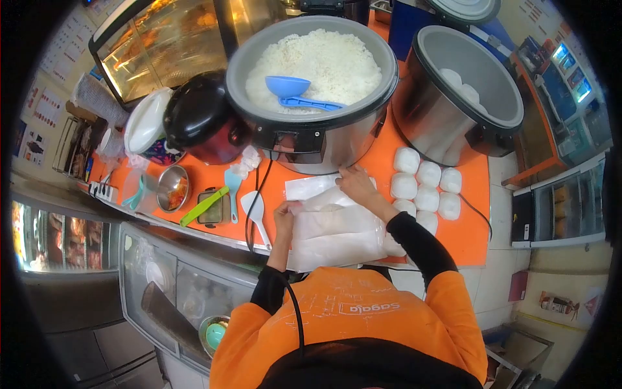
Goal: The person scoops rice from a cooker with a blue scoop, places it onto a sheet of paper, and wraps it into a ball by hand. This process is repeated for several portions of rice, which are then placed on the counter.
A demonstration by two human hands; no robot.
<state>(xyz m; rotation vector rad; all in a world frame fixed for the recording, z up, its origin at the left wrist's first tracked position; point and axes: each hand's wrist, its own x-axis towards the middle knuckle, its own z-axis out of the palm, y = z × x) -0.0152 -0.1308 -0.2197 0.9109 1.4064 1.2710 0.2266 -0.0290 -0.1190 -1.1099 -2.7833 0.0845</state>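
Several overlapping white wrapping sheets (340,243) lie on the orange counter in front of me. My left hand (284,215) pinches the left edge of a sheet. At the sheets' upper edge, close to the base of the big rice cooker (311,139), my right hand (353,181) has its fingers on the paper; whether they grip it is unclear. White rice (324,55) fills the cooker, and a blue scoop (288,86) rests on the rice. To the right of my right hand, several white wrapped bundles (428,174) sit in rows.
Another large pot (440,97) at the right holds white bundles. Leftward stand a dark red cooker (206,120), a metal bowl (173,188), green tongs (204,206) and a white paddle (255,212). A black cable (249,223) crosses the counter. A glass food case (165,48) stands behind.
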